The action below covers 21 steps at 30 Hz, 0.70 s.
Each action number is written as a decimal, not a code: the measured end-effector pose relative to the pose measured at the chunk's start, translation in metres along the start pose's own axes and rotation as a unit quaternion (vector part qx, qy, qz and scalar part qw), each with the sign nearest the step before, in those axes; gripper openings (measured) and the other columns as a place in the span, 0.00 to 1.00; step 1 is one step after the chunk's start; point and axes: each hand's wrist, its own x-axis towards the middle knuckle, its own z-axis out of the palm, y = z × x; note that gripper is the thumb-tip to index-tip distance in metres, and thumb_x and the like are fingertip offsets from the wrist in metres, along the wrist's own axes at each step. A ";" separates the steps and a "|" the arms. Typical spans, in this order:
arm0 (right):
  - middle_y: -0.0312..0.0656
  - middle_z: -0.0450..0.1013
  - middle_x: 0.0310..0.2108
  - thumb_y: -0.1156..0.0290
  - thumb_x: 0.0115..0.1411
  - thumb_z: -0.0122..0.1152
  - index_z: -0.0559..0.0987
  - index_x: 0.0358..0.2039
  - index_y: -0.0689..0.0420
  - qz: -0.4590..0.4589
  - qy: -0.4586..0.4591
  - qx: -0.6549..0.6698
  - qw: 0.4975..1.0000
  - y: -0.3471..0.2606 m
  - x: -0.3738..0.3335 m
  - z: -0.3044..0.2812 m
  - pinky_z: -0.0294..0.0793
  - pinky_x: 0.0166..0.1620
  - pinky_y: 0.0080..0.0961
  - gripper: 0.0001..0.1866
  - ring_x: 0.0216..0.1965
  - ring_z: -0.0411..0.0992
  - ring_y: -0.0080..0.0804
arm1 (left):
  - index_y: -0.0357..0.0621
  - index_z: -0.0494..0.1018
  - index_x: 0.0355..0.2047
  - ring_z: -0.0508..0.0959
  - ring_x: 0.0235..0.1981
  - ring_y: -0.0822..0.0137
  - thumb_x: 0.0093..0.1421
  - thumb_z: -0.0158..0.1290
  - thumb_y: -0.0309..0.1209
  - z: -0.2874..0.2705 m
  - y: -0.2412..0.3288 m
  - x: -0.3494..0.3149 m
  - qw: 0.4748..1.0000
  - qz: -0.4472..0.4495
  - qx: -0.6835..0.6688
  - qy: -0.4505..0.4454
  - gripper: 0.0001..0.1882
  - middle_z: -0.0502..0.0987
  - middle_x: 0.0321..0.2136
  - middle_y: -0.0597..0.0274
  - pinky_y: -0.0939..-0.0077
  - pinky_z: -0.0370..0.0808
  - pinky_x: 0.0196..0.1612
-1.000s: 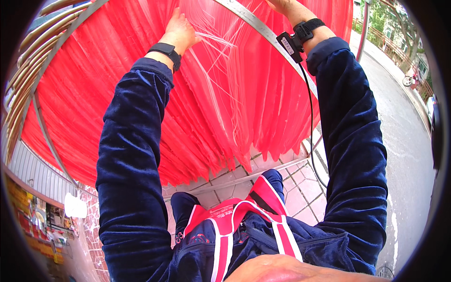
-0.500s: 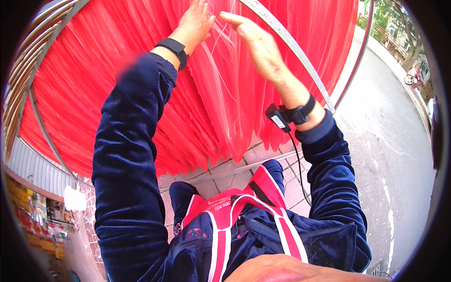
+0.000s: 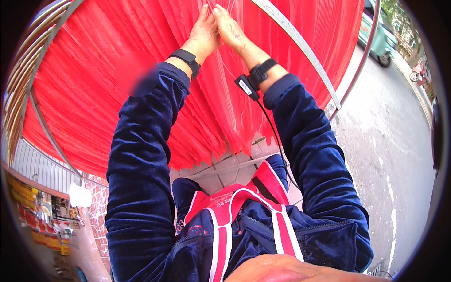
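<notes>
The red strips (image 3: 84, 94) are hanging over a wide area from about 9 o'clock to 1 o'clock, and at 12 o'clock the left hand (image 3: 204, 35) and the right hand (image 3: 230, 30) are leaning toward each other in front of them. The fingers are looking mostly straight, with the tips pointing up and nearly meeting; I cannot tell if they are pinching any strip. For doing this step well, I think both hands should be working at the same height, separating the strips gently and following their length, because such thin material may be tearing or tangling under a hard pull. The right hand should also be leaving some space from the metal hoop (image 3: 301, 43) at 1 o'clock. The palms are facing inward, so their contact is staying hidden; the upper edge is cutting off the top of the strips, and a blurred patch (image 3: 134, 70) at 10 to 11 o'clock is covering part of the left sleeve (image 3: 141, 188).
</notes>
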 end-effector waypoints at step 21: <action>0.56 0.48 0.69 0.40 0.67 0.35 0.52 0.67 0.60 0.037 0.028 -0.108 0.993 0.051 0.013 -0.070 0.45 0.69 0.36 0.40 0.70 0.45 0.48 | 0.55 0.60 0.65 0.52 0.70 0.60 0.66 0.38 0.58 -0.001 -0.017 -0.024 0.992 -0.059 -0.045 -0.103 0.33 0.60 0.66 0.61 0.38 0.29 0.68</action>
